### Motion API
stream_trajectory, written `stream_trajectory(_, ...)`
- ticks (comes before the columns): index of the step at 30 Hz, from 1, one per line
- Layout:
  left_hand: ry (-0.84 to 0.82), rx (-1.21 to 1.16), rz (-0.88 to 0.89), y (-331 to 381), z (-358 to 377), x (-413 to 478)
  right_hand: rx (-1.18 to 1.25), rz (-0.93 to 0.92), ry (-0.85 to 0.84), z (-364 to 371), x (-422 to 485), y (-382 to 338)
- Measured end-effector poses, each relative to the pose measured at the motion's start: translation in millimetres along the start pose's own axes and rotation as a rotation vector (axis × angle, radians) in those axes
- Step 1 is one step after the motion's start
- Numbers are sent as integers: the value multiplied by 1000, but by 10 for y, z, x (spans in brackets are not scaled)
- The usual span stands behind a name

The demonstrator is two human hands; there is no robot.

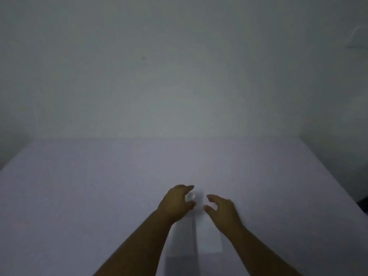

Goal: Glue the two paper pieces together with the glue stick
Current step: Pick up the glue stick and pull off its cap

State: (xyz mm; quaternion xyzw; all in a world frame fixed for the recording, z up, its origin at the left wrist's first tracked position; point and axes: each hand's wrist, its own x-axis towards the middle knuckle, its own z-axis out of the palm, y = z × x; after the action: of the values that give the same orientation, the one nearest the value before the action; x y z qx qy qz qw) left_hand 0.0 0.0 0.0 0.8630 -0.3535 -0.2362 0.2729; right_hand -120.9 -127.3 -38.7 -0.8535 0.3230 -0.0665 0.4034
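Left hand [177, 204] curled around small pale round object, likely glue stick [190, 196], end-on, blurred. Right hand [223, 210] empty, fingers spread, hovering just beside it. 2 paper pieces [210, 238] lie flat side by side on table [79, 186], between forearms, narrow gap between them. Paper looks thin, limp, easily creased: pin flat near edge. Stick light, rigid, smooth: hold barrel. Nothing else nearby; dim light.
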Motion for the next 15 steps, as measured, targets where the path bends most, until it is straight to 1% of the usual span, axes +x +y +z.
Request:
stream_trajectory(3, 10, -20, -24, -34, 94, 74, -52, -3, -44, 98, 87, 62)
stream_trajectory(6, 49, -105, -76, -65, 155, 131, -86, 5, -104, 168, 156, 64)
stream_trajectory(8, 92, -123, -73, -75, 153, 162, -90, 0, -137, 201, 194, 35)
stream_trajectory(12, 138, -192, -55, -81, 107, 183, -11, -27, -169, 235, 254, -35)
stream_trajectory(15, 144, -276, -83, -92, 24, 185, 45, -61, -192, 204, 257, -88)
